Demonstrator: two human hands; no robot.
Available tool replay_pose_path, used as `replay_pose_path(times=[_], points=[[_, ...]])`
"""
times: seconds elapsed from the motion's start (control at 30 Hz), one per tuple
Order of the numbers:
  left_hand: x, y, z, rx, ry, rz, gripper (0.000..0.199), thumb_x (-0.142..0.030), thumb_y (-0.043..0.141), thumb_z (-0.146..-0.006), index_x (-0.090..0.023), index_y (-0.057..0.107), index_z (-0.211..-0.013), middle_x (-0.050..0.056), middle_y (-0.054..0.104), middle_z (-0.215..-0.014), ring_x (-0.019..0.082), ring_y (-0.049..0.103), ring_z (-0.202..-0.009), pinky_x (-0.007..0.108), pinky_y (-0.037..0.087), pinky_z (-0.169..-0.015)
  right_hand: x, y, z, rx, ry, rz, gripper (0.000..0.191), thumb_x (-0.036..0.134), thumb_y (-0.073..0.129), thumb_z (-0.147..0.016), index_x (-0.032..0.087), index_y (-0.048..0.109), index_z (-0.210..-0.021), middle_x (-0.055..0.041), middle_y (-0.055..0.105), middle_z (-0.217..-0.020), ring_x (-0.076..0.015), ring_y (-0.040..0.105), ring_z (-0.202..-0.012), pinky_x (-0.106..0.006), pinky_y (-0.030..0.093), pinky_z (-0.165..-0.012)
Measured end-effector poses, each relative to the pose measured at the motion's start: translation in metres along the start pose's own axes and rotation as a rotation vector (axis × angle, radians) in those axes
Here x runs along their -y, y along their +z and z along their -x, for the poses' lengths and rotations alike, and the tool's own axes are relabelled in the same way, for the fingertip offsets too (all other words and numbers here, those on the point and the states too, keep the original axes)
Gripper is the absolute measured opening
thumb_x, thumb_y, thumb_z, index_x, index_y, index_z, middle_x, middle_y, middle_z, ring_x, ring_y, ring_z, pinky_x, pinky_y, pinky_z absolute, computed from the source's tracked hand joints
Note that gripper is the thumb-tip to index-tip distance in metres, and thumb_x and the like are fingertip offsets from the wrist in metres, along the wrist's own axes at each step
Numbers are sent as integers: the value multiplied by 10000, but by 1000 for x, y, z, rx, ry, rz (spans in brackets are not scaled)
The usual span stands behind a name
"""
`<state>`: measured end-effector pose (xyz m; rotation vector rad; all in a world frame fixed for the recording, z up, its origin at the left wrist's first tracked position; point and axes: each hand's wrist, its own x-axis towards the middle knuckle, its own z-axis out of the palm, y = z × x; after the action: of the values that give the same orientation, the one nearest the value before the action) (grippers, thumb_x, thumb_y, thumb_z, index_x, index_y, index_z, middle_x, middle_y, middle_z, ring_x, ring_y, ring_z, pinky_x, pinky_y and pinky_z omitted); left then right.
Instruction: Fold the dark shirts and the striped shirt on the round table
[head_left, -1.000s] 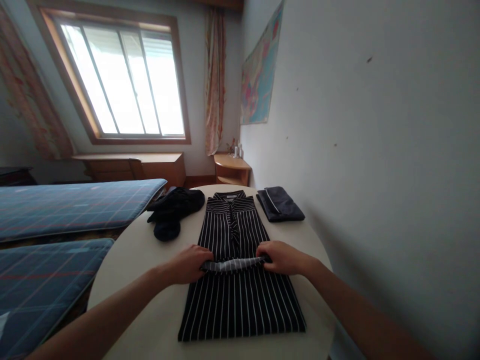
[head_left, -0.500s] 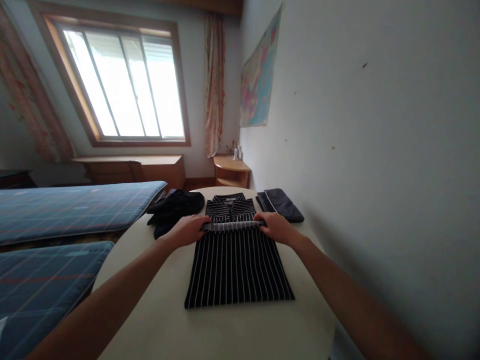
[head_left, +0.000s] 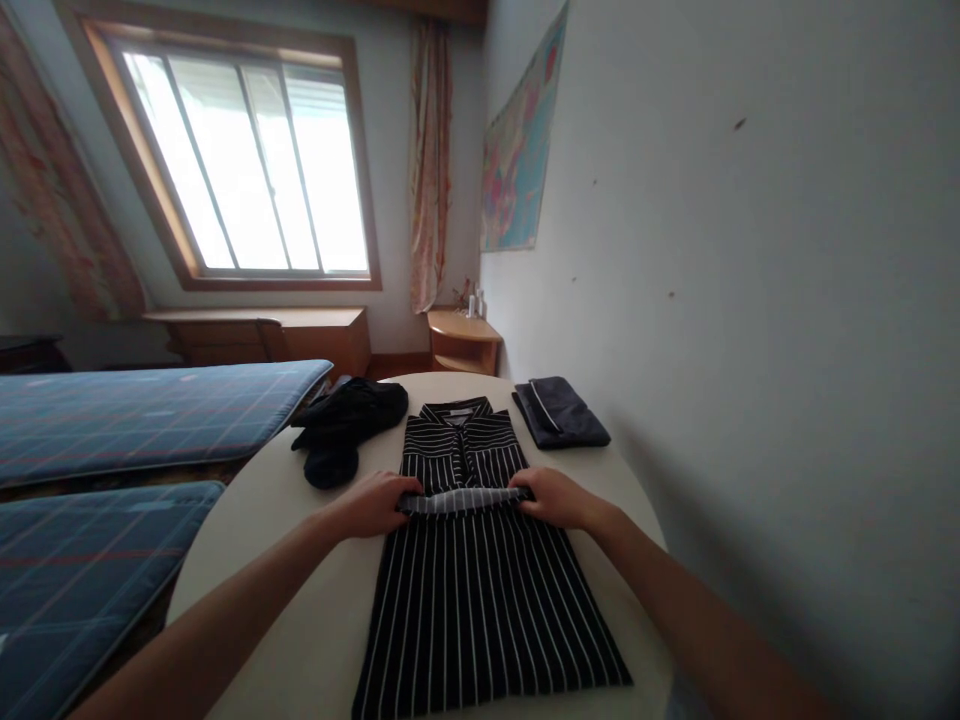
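A black shirt with white stripes (head_left: 480, 600) lies along the round white table (head_left: 300, 610), its collar at the far end. Across its middle runs a raised fold that shows the greyish inner side. My left hand (head_left: 379, 502) pinches the left end of this fold, and my right hand (head_left: 555, 497) pinches the right end. Both hands are closed on the cloth, with some fingertips hidden under it. The shirt's lower part spreads toward me.
Crumpled black clothing (head_left: 352, 415) lies at the table's left edge. A folded dark garment (head_left: 566, 412) is at the back right, near the wall (head_left: 780, 300). Blue plaid mattresses (head_left: 150, 410) stand on the left, with a corner shelf (head_left: 465, 328) behind.
Both hands have moved toward me with the fold. More of the shirt's striped chest now shows beyond it, and the lower edge has slid closer to me.
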<state>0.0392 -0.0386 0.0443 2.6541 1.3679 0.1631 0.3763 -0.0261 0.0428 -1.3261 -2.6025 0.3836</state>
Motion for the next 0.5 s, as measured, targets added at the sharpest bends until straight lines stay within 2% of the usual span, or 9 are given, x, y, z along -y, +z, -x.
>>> replay_pose_path(times=[0.13,0.23,0.37,0.5], points=[[-4,-10,11,95,65,113,330,-170,554,-726,-238,705,-1013,29,726,-908,224,663,-861,282,447,-773,12,-11,14,115,-52,-53,156,218,601,-809,190,725,-899,-23,724,-827,-153,617,-730,-222,377,-657],[-2,-19,10,110,78,193,296,-156,539,-729,-207,708,-966,19,712,-847,191,646,-777,255,436,-722,18,-22,15,125,-48,-15,120,187,588,-782,182,696,-835,0,676,-713,-124,548,-619,-220,328,-592],[8,-32,0,-12,47,226,307,-148,536,-736,-186,697,-994,15,705,-841,179,637,-758,244,437,-710,17,-35,5,-13,-27,71,87,214,592,-792,180,671,-803,-11,669,-711,-134,548,-619,-238,313,-589],[16,-34,-15,-184,-51,134,350,-122,532,-749,-196,687,-1054,46,723,-989,218,660,-911,270,454,-802,6,-36,-15,-213,25,101,169,203,597,-809,186,689,-949,-49,721,-884,-184,636,-810,-254,383,-728]])
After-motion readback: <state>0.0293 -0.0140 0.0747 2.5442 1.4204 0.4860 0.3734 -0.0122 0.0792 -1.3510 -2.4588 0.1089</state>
